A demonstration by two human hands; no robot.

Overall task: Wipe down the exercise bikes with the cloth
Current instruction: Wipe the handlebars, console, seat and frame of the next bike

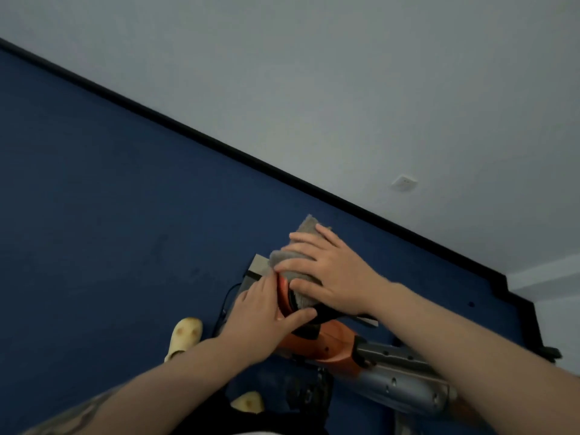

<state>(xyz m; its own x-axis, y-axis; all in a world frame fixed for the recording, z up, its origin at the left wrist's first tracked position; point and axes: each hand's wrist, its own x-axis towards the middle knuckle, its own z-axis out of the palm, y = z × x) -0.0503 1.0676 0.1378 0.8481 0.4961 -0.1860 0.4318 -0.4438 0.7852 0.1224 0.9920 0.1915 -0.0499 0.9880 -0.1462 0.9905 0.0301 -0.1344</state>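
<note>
Just right of the frame's centre, low down, the right hand (326, 271) lies flat with straight, spread fingers on a grey cloth (301, 246), pressing it onto the top of an orange-and-black part of the exercise bike (332, 343). One corner of the cloth pokes out beyond the fingertips toward the upper left. The left hand (263, 312) sits just beside it, lower and to the left, fingers mostly straight against the bike's edge, thumb stretched across the black part toward the right hand; it does not close round anything. A grey perforated post of the bike runs off to the lower right. No writing or brand can be read. Below lie blue carpet (110, 199), a black baseboard (194, 133), a pale wall with a white socket (404, 183), and yellow slippers (185, 337).
</note>
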